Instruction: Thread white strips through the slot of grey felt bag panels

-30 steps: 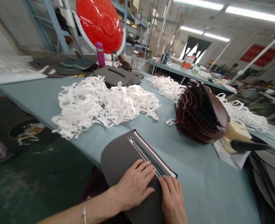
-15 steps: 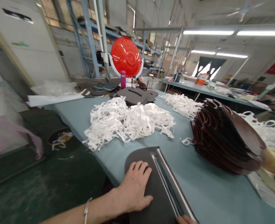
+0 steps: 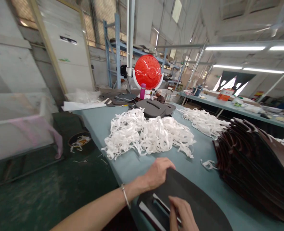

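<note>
A flat dark grey panel (image 3: 199,199) with a rounded side lies on the table in front of me. A long slot runs through it near its left side, with a white strip (image 3: 148,211) along its edge. My left hand (image 3: 157,173), a bracelet on its wrist, is curled over the panel's far corner and grips it. My right hand (image 3: 184,213) is over the slot, its fingers drawn together against the thumb at the inner white-edged side. What lies between those fingers is hidden.
A heap of white strips (image 3: 151,134) lies beyond the panel on the blue-green table (image 3: 96,122). To the right stands a tall stack of dark brown pieces (image 3: 250,163). More grey panels (image 3: 150,107), a purple bottle (image 3: 142,91) and a red round heater (image 3: 148,72) are farther back.
The panel has been turned, so its slot is now at the left and its rounded side at the right. My left hand went from lying flat on it to gripping its corner. The view swung left.
</note>
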`<control>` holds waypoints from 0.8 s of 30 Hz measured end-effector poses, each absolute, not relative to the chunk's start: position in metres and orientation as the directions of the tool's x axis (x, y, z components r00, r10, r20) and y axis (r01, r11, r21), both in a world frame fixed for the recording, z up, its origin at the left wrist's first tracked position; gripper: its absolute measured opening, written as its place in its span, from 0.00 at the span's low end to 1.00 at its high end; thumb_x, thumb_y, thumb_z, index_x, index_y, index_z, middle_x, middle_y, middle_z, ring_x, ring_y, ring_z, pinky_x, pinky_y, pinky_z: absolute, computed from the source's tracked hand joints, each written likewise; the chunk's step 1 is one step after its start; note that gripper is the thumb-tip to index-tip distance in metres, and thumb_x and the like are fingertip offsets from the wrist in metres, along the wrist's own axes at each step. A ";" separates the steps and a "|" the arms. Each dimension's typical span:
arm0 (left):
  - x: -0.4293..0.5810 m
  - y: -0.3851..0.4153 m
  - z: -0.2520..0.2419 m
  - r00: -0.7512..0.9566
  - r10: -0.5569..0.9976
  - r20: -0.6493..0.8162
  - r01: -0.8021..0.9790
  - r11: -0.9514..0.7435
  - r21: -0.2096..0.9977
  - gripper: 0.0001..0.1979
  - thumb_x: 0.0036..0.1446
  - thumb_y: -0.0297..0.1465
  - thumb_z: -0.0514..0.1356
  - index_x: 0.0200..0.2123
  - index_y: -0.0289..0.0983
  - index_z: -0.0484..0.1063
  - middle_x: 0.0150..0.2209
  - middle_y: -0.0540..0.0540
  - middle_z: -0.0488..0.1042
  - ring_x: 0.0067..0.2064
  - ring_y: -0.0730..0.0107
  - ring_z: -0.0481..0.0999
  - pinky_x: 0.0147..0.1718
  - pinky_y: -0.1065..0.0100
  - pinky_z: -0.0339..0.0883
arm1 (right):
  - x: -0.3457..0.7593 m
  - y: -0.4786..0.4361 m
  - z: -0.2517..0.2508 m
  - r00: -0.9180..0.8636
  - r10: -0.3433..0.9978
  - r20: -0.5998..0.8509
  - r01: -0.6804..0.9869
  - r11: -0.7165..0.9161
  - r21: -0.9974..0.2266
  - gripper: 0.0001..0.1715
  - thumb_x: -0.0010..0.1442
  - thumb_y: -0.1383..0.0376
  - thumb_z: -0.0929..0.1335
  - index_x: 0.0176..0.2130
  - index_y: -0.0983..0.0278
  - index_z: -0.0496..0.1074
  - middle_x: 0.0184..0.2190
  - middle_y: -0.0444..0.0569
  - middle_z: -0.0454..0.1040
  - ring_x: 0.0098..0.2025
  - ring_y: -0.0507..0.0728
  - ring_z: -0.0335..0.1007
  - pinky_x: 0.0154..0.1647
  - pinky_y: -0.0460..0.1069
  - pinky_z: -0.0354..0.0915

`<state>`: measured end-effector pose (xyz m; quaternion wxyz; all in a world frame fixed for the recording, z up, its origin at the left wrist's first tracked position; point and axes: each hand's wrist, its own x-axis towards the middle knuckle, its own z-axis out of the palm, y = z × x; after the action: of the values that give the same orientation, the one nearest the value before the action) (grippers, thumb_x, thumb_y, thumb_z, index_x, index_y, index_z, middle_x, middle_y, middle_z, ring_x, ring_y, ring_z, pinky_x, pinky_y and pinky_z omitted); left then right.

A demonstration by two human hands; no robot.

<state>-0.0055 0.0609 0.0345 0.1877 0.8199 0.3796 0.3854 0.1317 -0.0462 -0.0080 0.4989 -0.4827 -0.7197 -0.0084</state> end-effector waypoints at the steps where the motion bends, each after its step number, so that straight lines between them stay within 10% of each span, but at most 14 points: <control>1: -0.021 0.060 0.034 0.247 0.812 0.528 0.552 -0.566 0.612 0.20 0.54 0.17 0.45 0.42 0.38 0.71 0.43 0.46 0.75 0.48 0.68 0.72 0.52 0.62 0.63 | 0.125 -0.033 0.001 -0.079 0.705 0.705 0.703 0.541 -0.461 0.12 0.63 0.70 0.61 0.41 0.61 0.71 0.36 0.51 0.74 0.39 0.56 0.73 0.41 0.49 0.69; 4: -0.066 0.057 0.028 -0.100 0.799 0.594 0.723 -0.352 0.595 0.21 0.54 0.18 0.45 0.46 0.38 0.69 0.47 0.44 0.72 0.53 0.63 0.68 0.54 0.54 0.59 | 0.087 0.012 0.022 -0.234 0.793 0.563 0.753 0.514 -0.411 0.18 0.64 0.73 0.57 0.47 0.64 0.69 0.45 0.54 0.72 0.45 0.56 0.71 0.44 0.48 0.68; 7: -0.094 0.057 0.019 -0.081 0.793 0.604 0.844 -0.267 0.465 0.24 0.56 0.19 0.45 0.54 0.38 0.64 0.54 0.42 0.69 0.60 0.60 0.62 0.56 0.52 0.56 | 0.040 0.055 0.029 -0.354 0.795 0.492 0.807 0.526 -0.270 0.22 0.61 0.76 0.57 0.51 0.65 0.67 0.52 0.59 0.68 0.48 0.58 0.69 0.42 0.50 0.68; 14: -0.115 0.071 -0.005 0.051 0.852 0.521 0.943 -0.213 0.256 0.17 0.58 0.24 0.50 0.47 0.42 0.71 0.56 0.42 0.68 0.63 0.56 0.58 0.55 0.50 0.54 | 0.043 0.049 0.023 -0.362 0.828 0.429 0.848 0.483 -0.217 0.14 0.59 0.76 0.61 0.28 0.63 0.69 0.27 0.47 0.71 0.31 0.54 0.67 0.31 0.46 0.58; 24: -0.104 0.057 0.007 -0.036 0.870 0.491 0.884 -0.201 0.422 0.20 0.54 0.22 0.49 0.50 0.37 0.65 0.50 0.39 0.68 0.55 0.55 0.65 0.52 0.53 0.57 | 0.226 -0.066 0.023 -0.014 0.972 0.235 0.841 0.139 -0.524 0.17 0.64 0.56 0.59 0.30 0.60 0.70 0.26 0.45 0.73 0.28 0.53 0.70 0.30 0.46 0.63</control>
<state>-0.1037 0.0571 0.0065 -0.0100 0.6942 0.6318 0.3447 0.2259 -0.0660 0.0234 0.2763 -0.6453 -0.7022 0.1189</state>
